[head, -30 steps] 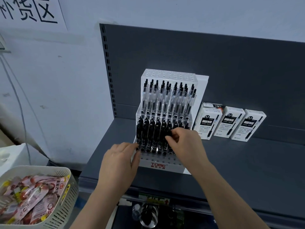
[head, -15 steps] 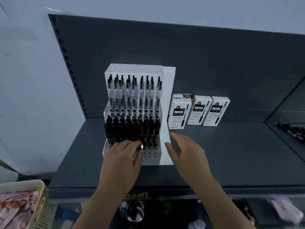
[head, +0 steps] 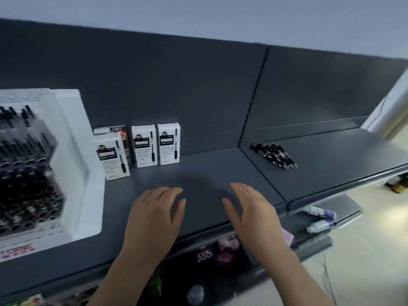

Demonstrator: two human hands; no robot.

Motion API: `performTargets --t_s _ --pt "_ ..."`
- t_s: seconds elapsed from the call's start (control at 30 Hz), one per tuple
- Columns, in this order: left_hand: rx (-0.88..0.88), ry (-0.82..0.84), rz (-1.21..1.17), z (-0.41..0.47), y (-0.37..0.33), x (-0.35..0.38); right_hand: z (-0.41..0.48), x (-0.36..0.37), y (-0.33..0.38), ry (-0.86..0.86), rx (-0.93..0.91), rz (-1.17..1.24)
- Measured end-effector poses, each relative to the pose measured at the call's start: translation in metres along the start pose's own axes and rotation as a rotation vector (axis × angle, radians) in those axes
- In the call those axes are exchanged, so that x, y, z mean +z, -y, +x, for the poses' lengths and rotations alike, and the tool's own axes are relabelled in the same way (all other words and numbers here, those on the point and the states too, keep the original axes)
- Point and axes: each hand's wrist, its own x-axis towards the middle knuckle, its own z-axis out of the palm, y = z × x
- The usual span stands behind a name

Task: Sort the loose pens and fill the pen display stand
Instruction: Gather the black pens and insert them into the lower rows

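Head view: pen boxes (head: 144,145) sit between display stand (head: 74,155) and pens (head: 273,154).

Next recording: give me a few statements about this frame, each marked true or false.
1. The left hand and right hand hold nothing. True.
2. The loose pens lie on the shelf, to the right of both hands. True.
3. The white boxes lie flat. False: they stand on end near the back panel.
4. The display stand is right of the boxes. False: it is left of them.
5. The right hand touches the loose pens. False: it is clearly apart from them.
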Motion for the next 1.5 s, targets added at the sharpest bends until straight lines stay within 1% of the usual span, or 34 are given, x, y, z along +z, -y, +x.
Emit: performTargets --t_s 0.1,0.3,0.57,0.73,0.9,1.03,1.17,1.3,1.37,1.5 --pt "0.024 0.012 -0.028 0.016 -0.049 0.035 0.002 -0.021 -0.061 -0.02 0.041 -0.06" --pt "0.084 0.068 -0.055 0.053 -0.116 0.095 0.022 -0.046 -0.151 0.036 0.123 -0.094" --pt "0.11 0.098 -0.084 0.128 -0.163 0.172 0.083 -0.047 -0.243 0.087 0.197 -0.117" --pt "0.071 0.156 -0.099 0.182 -0.18 0.215 0.136 -0.04 -0.29 0.143 0.251 -0.073" --pt "-0.027 0.227 -0.105 0.222 -0.185 0.25 0.18 -0.02 -0.328 0.223 0.333 -0.011" --pt "-0.119 0.258 -0.093 0.238 -0.186 0.275 0.215 0.009 -0.349 0.327 0.354 0.037" --pt "-0.231 0.268 -0.1 0.247 -0.193 0.302 0.248 0.038 -0.367 0.423 0.306 0.078" --pt "-0.375 0.27 -0.121 0.258 -0.203 0.325 0.272 0.052 -0.382 0.506 0.233 0.158" --pt "-0.44 0.259 -0.131 0.266 -0.207 0.333 0.284 0.054 -0.393 0.52 0.195 0.162" --pt "-0.585 0.246 -0.147 0.283 -0.22 0.346 0.302 0.058 -0.421 0.511 0.188 0.212"
